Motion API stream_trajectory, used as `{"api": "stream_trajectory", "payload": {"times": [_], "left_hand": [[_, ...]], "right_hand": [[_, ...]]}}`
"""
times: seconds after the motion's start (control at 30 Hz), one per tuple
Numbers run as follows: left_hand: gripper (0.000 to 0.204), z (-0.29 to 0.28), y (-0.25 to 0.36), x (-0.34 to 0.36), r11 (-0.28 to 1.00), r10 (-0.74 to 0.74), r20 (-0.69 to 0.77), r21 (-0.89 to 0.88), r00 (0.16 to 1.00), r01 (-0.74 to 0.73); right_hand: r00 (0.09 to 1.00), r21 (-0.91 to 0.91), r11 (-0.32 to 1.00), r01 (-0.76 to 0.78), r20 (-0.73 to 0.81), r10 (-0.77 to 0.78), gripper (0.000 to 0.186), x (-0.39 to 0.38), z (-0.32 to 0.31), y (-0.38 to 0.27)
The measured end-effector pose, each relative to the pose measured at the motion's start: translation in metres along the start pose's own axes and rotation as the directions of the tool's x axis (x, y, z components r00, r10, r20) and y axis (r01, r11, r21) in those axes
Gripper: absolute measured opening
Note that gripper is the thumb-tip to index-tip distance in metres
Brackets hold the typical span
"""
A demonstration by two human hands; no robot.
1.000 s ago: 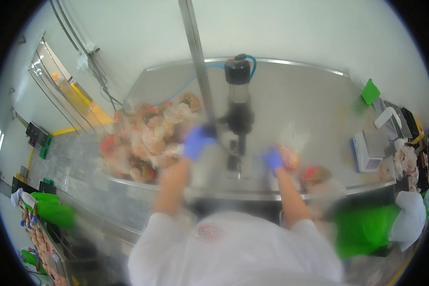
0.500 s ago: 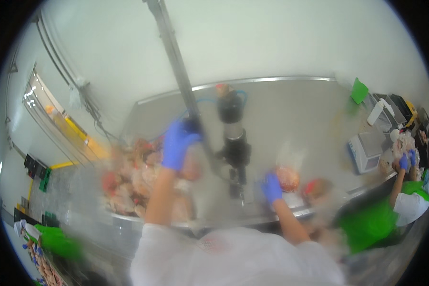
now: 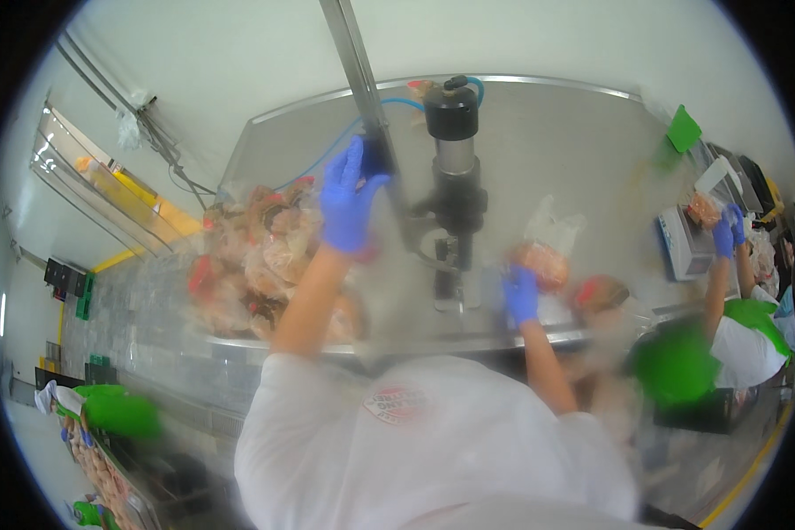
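My left hand [image 3: 348,205], in a blue glove, is open with fingers stretched up and thumb apart. It is beside a black block [image 3: 377,155] on the metal post, and I cannot tell whether they touch. My right hand [image 3: 521,297], also gloved in blue, rests against the near left side of a clear bag of orange-pink meat [image 3: 544,264]. Its fingers are blurred and partly hidden, so their grip is unclear. Between my hands stands an upright black and silver machine [image 3: 456,177] with a blue hose. Right of the bag lies another bagged piece with a red top [image 3: 602,292].
Many clear bags of meat [image 3: 274,252] with red closures are heaped at the left of the steel table [image 3: 565,132]. A weighing scale [image 3: 685,246] stands at the right, where a co-worker's gloved hands [image 3: 726,231] hold a bagged pack. A green scoop-like piece [image 3: 683,131] is behind.
The whole view has shifted, so the table sits higher. My left fingers now stretch up more plainly. My right hand stays by the same bag. The co-worker's hands have moved to the scale with a pack.
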State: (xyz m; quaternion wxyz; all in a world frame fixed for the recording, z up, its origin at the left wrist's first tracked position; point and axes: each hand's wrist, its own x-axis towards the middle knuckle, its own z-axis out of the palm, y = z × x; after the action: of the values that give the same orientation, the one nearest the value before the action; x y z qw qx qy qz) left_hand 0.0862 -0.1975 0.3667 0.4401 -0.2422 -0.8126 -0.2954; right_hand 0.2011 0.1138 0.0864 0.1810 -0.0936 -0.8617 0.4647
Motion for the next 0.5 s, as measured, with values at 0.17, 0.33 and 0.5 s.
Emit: {"api": "stream_trajectory", "payload": {"times": [0.17, 0.33, 0.5], "left_hand": [[0.084, 0.002, -0.013, -0.006, 0.992, 0.117, 0.065, 0.036, 0.991, -0.119], [0.078, 0.003, -0.015, 0.014, 0.996, 0.088, -0.001, -0.019, 0.996, -0.088], [0.071, -0.021, -0.018, 0.127, 0.977, 0.215, -0.208, 0.039, 0.954, -0.212]], "right_hand": [[0.997, -0.018, 0.999, 0.047, -0.058, -0.048, 0.023, 0.007, -0.004, 0.01], [0.998, 0.003, 0.998, -0.064, -0.028, 0.064, 0.026, 0.002, -0.009, 0.018], [0.996, -0.006, 0.999, -0.036, -0.082, 0.035, 0.036, -0.012, -0.016, 0.014]]}}
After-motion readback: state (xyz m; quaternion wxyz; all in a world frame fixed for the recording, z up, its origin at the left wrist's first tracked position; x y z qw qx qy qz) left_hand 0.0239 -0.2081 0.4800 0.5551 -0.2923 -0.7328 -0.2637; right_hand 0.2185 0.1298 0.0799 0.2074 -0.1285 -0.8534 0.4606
